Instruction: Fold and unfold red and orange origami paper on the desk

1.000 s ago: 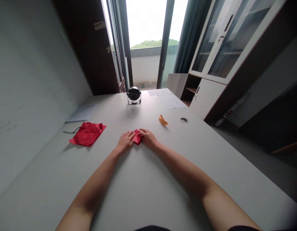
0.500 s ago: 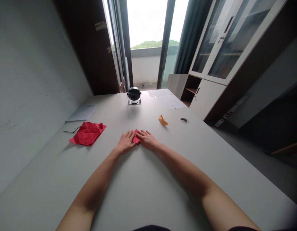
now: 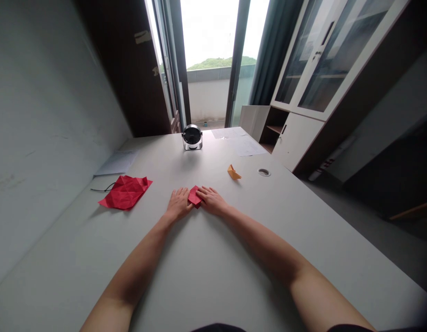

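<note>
A small folded piece of red paper [image 3: 194, 196] lies flat on the white table [image 3: 213, 258] between my two hands. My right hand [image 3: 210, 200] rests over its right side, fingers stretched out and pressing on the paper. At the paper's left edge is my left hand [image 3: 179, 202], laid on the table with its fingers extended; its thumb reaches the lower left edge. An orange folded paper boat [image 3: 234, 173] stands beyond my right hand. To the left lies a larger creased red sheet [image 3: 126, 192], its edges lifted off the table.
A round black device on a metal stand [image 3: 192, 137] is at the table's back. White papers [image 3: 249, 146] lie at the back right, and another paper stack [image 3: 116, 163] by the left wall. A cable hole [image 3: 264, 172] sits near the right edge. A dark cord [image 3: 102, 189] touches the red sheet.
My left hand has slid slightly left off the small red paper, so more of its surface shows. The right hand stays in place on it.
</note>
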